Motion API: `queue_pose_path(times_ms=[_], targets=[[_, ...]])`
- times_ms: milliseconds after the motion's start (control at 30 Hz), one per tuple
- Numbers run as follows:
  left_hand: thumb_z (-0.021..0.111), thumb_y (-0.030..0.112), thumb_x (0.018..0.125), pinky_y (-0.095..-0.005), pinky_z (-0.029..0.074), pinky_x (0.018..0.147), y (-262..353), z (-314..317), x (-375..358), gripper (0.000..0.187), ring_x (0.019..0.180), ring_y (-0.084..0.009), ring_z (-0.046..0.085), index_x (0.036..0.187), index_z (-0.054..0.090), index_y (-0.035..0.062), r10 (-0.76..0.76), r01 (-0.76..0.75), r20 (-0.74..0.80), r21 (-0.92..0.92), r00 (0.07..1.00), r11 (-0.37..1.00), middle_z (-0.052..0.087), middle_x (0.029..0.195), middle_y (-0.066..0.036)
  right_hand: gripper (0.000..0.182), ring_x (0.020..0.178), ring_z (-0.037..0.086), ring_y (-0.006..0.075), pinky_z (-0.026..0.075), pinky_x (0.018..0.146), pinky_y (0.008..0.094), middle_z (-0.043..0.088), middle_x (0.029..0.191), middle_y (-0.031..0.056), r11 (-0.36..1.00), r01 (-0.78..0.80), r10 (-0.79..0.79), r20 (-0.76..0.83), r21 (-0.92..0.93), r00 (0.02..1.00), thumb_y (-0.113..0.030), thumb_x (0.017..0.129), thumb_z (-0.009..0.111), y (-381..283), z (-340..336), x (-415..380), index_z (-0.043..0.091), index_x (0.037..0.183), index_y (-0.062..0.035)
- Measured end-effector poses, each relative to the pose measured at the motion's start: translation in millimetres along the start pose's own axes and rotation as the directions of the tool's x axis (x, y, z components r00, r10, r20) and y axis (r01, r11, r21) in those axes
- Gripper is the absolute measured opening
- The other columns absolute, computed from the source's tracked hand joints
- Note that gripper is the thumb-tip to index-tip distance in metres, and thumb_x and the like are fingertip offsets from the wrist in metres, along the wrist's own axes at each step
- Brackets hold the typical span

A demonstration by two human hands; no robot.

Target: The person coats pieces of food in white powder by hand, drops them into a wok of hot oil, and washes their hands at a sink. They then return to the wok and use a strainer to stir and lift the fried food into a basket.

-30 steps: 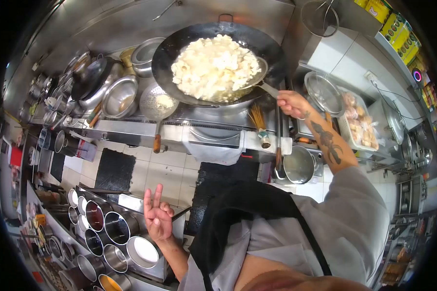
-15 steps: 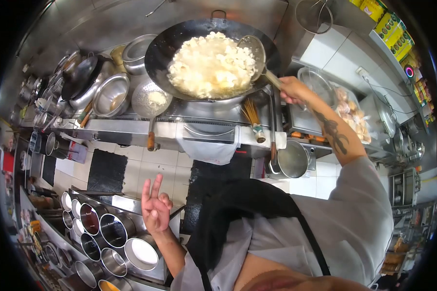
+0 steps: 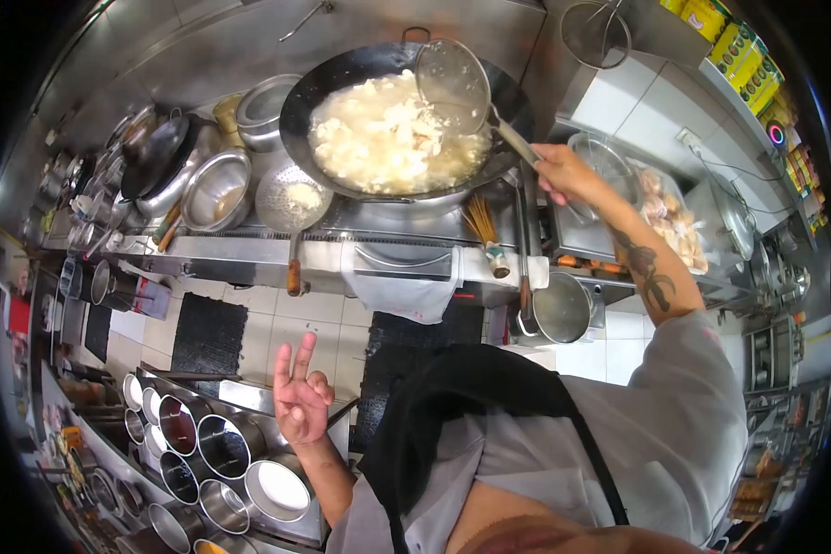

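My right hand [image 3: 568, 174] is closed round the handle of a round ladle [image 3: 452, 88], whose bowl is over the right half of a large black wok [image 3: 300, 102]. Pale, chunky food [image 3: 369, 138] lies in liquid in the wok. My left hand [image 3: 302, 392] is raised above the floor, near the pots at the lower left, and holds nothing. Two of its fingers are stretched up and apart, while the others are curled.
Left of the wok are a perforated ladle [image 3: 294, 198] with a wooden handle and a metal bowl [image 3: 217, 191]. A bamboo brush [image 3: 480, 222] lies below the wok. Bagged food [image 3: 669, 222] stands right. Several steel pots [image 3: 223, 443] fill the lower left.
The ladle has moved up and left within the wok area, its bowl now more face-on to the camera. The food has shifted left and spread. My left hand keeps its pose.
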State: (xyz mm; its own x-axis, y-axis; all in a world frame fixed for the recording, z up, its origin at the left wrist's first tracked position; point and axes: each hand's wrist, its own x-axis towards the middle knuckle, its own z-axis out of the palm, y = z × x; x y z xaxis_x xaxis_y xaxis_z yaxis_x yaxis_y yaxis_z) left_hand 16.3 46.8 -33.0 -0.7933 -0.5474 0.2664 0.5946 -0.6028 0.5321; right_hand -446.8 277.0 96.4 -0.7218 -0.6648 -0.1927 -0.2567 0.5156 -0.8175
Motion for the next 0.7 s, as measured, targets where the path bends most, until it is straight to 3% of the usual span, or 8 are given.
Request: queue_pose_path(times_ms=[33, 67, 200, 333, 500, 600, 667, 700], targets=[[0.076, 0.013, 0.071, -0.0290, 0.048, 0.067, -0.4, -1.2, 0.3, 0.096, 0.083, -0.0195, 0.053, 0.146, 0.018, 0.0027, 0.000, 0.000, -0.001, -0.011, 1.000, 1.000, 0.013, 0.149, -0.030, 0.043, 0.034, 0.043, 0.0086, 0.032, 0.029, 0.0221, 0.048, 0.057, 0.0015, 1.000, 0.003, -0.004, -0.024, -0.014, 1.000, -0.010, 0.093, 0.038, 1.1, -7.8, 1.5, 0.045, 0.135, -0.0105], [0.076, 0.013, 0.071, -0.0289, 0.049, 0.067, -0.2, -1.8, 0.6, 0.096, 0.084, -0.0194, 0.053, 0.146, 0.018, 0.0028, -0.002, 0.002, -0.002, -0.022, 1.000, 1.000, 0.012, 0.149, -0.030, 0.030, 0.035, 0.046, 0.0104, 0.032, 0.031, 0.0257, 0.051, 0.059, 0.0037, 0.997, 0.029, -0.035, -0.090, -0.068, 0.995, -0.008, 0.088, 0.040, 2.7, -16.0, 4.9, 0.053, 0.115, -0.0041], [0.076, 0.014, 0.071, -0.0287, 0.048, 0.066, 0.2, -2.8, 4.4, 0.096, 0.084, -0.0191, 0.053, 0.146, 0.017, 0.0031, -0.004, 0.005, 0.026, -0.027, 1.000, 1.000, 0.010, 0.149, -0.030, 0.017, 0.039, 0.053, 0.0156, 0.035, 0.032, 0.0285, 0.054, 0.059, 0.0069, 0.944, -0.199, 0.146, -0.207, -0.263, 0.967, -0.007, 0.085, 0.041, -1.4, -44.9, 32.1, 0.054, 0.093, 0.0004], [0.076, 0.014, 0.071, -0.0288, 0.048, 0.066, 0.6, -2.1, 6.0, 0.097, 0.085, -0.0190, 0.053, 0.146, 0.017, 0.0032, -0.002, 0.003, 0.038, -0.020, 0.999, 1.000, 0.008, 0.149, -0.031, 0.019, 0.039, 0.050, 0.0115, 0.035, 0.031, 0.0254, 0.054, 0.059, 0.0047, 0.897, -0.353, 0.293, -0.241, -0.265, 0.925, -0.006, 0.086, 0.035, 19.6, -62.2, 73.3, 0.052, 0.094, -0.0033], [0.077, 0.014, 0.071, -0.0293, 0.049, 0.067, 5.2, -1.9, -7.2, 0.098, 0.085, -0.0195, 0.053, 0.146, 0.016, 0.0030, 0.035, -0.034, -0.013, 0.012, 0.999, 0.999, 0.007, 0.149, -0.032, 0.012, 0.039, 0.042, 0.0062, 0.031, 0.031, 0.0206, 0.049, 0.058, -0.0010, 0.832, -0.555, 0.546, 0.160, 0.013, 0.822, -0.012, 0.091, 0.039, 17.1, -72.5, 79.4, 0.049, 0.092, -0.0051], [0.077, 0.014, 0.071, -0.0296, 0.050, 0.068, 9.1, -2.9, -19.8, 0.099, 0.085, -0.0200, 0.054, 0.146, 0.015, 0.0028, 0.091, -0.090, -0.043, 0.021, 0.995, 0.996, 0.006, 0.149, -0.032, 0.012, 0.044, 0.040, 0.0038, 0.031, 0.033, 0.0180, 0.045, 0.062, -0.0048, 0.783, -0.612, 0.516, 0.432, 0.113, 0.740, -0.014, 0.092, 0.043, 27.6, -71.6, 75.9, 0.050, 0.086, -0.0059], [0.077, 0.014, 0.070, -0.0298, 0.050, 0.069, 8.2, -4.6, -23.7, 0.100, 0.086, -0.0204, 0.054, 0.147, 0.014, 0.0027, 0.127, -0.126, -0.057, 0.023, 0.990, 0.992, 0.005, 0.149, -0.033, 0.015, 0.044, 0.040, 0.0038, 0.031, 0.033, 0.0179, 0.044, 0.062, -0.0051, 0.851, -0.433, 0.202, 0.578, 0.296, 0.791, -0.015, 0.093, 0.040, 103.4, -56.9, 116.3, 0.048, 0.083, -0.0068], [0.078, 0.014, 0.070, -0.0298, 0.051, 0.069, 7.2, -1.1, -26.0, 0.100, 0.086, -0.0207, 0.055, 0.146, 0.014, 0.0026, 0.130, -0.127, -0.069, 0.038, 0.989, 0.991, 0.006, 0.149, -0.033, 0.018, 0.042, 0.038, 0.0049, 0.029, 0.032, 0.0185, 0.042, 0.057, -0.0051, 0.748, -0.542, 0.299, 0.535, 0.382, 0.790, -0.017, 0.092, 0.041, 46.9, -14.6, 85.6, 0.047, 0.078, -0.0079]])
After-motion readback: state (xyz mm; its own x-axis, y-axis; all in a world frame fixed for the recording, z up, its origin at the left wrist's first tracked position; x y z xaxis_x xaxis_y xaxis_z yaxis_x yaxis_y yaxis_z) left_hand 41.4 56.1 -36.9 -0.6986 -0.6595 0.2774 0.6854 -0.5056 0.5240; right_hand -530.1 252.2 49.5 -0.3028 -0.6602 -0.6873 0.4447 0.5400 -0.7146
